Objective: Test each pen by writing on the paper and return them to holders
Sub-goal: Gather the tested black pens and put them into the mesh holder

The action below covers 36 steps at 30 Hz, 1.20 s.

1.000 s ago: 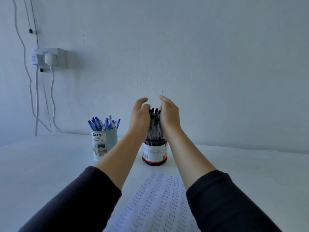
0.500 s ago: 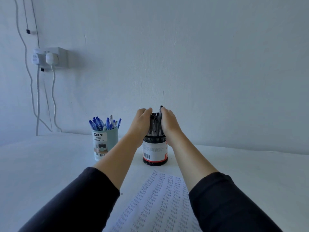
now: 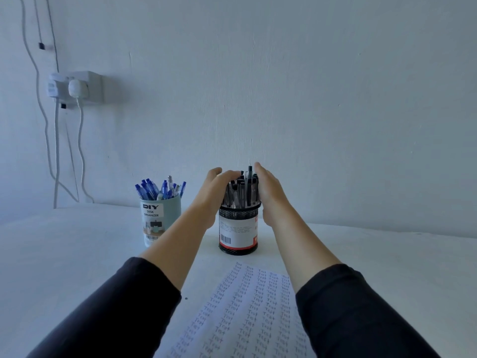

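Black mesh, a round wire pen holder [image 3: 238,229], stands at the middle of our white worktop [image 3: 77,254], and we have a hand on either side of what it carries. Its white label shows a barcode, a red band along the bottom edge and fine print too small for us to read. To its left stands a pale teal cylindrical pen cup [image 3: 160,219], apart from the mesh one, and its label reads "DIY DESK ORGANIZER" above a small picture and a barcode; blue-capped ballpoint pens [image 3: 160,189] fan out of its top.

Our left hand [image 3: 215,191] curves against the left side of the bundle of black-capped clear-barrelled pens [image 3: 241,193], fingers bent over the caps. Our right hand [image 3: 269,192] lies flat along the right side, fingers straight and pointing up and away from us. Neither grip closes round a single pen as far as we can see; the bundle sits between the two palms, above the holder's rim.

Those pens stand nearly upright, long axes vertical, caps up, and one black pen [image 3: 249,184] pokes higher than the rest beside our right fingers.

Nearer us lies a white sheet of paper [image 3: 245,313], columns of the handwritten word "Test" running down it.
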Tool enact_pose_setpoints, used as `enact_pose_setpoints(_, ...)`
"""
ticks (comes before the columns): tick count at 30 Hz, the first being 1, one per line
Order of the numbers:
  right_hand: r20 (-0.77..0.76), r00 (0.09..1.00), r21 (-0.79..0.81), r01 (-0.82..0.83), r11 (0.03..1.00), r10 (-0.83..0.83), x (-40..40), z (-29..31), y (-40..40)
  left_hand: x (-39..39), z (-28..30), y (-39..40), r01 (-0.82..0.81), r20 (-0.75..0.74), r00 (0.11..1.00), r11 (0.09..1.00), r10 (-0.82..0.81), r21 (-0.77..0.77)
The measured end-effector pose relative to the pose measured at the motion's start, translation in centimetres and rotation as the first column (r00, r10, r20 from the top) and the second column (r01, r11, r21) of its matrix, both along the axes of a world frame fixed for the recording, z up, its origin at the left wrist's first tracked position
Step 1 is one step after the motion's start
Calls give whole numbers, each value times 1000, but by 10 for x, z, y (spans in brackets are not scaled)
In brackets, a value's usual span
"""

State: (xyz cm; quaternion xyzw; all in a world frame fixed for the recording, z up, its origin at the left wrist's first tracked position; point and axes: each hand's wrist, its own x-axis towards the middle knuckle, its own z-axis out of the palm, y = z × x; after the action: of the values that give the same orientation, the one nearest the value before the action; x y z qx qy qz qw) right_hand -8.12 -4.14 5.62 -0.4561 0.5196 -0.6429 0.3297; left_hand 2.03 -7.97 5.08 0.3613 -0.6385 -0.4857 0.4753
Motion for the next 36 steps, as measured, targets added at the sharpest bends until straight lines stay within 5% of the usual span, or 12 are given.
enact_pose_setpoints(4, -71, 997, 28, 46, 999, -44, 1, -1, 1, 1, -5, -1, 42, 22, 999, 998, -41, -38)
enact_pose_setpoints(10, -42, 993, 57, -106, 993, 109, -5, -10, 3, 9, -15, -10, 154, 138, 979, 988, -152, -10)
enact_pose_setpoints(14, -96, 994, 60, -43, 997, 49, 4, -9, -1, 5, -17, -17, 71, 230, 972, 990, -41, -125)
enact_pose_setpoints(19, -189, 982, 61, -4, 998, 15, 6, 4, -2, 1, -7, -16, 55, 144, 989, 983, -29, -178)
enact_pose_setpoints(30, 84, 994, 73, -72, 995, 66, -9, 0, 5, 2, -9, -20, 78, 10, 997, 991, -77, -104)
enact_pose_setpoints(36, -101, 994, 32, -34, 999, 37, -8, 0, 2, 5, -12, -26, 126, 72, 990, 991, -123, -45)
